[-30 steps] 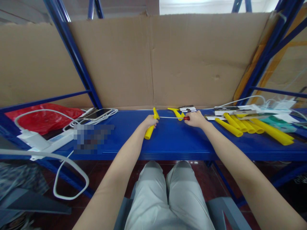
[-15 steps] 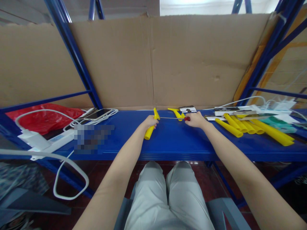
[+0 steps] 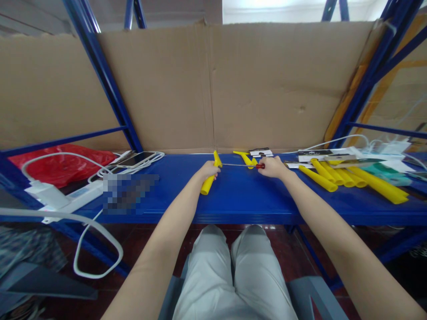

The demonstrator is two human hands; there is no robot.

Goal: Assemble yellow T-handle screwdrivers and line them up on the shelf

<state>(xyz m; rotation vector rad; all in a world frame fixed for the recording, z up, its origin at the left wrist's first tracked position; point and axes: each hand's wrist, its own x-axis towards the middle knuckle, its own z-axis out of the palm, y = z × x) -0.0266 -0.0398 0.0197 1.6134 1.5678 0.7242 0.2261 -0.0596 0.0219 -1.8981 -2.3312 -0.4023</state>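
Hidden parts: my left hand (image 3: 209, 170) wraps the middle of a yellow piece (image 3: 207, 184), so that only its tapered upper end and its round lower end show. The far end of the thin metal shaft meets the yellow piece beside my left fingers; whether it enters the piece or merely touches it, I cannot tell. My right hand (image 3: 271, 166) covers most of the red-handled tool (image 3: 260, 166) to which this shaft belongs. A pixelated patch (image 3: 128, 195) masks whatever lies to the left of my left hand.

Hands: my left hand is closed around the yellow piece, which leans above the blue surface (image 3: 240, 200). My right hand is closed on the red handle, fingers curled, the shaft running level from it towards my left hand. Just left of my right hand, behind the shaft, lies a second yellow piece (image 3: 245, 158); well to its right lies a group of yellow tubes (image 3: 318, 178), some partly covered by blades.

Writing: the black-and-white packet (image 3: 261, 152) just beyond my right hand bears print too small to read. White lettering on a dark item (image 3: 418, 252), far below and right of that hand, is cut off by the frame edge.
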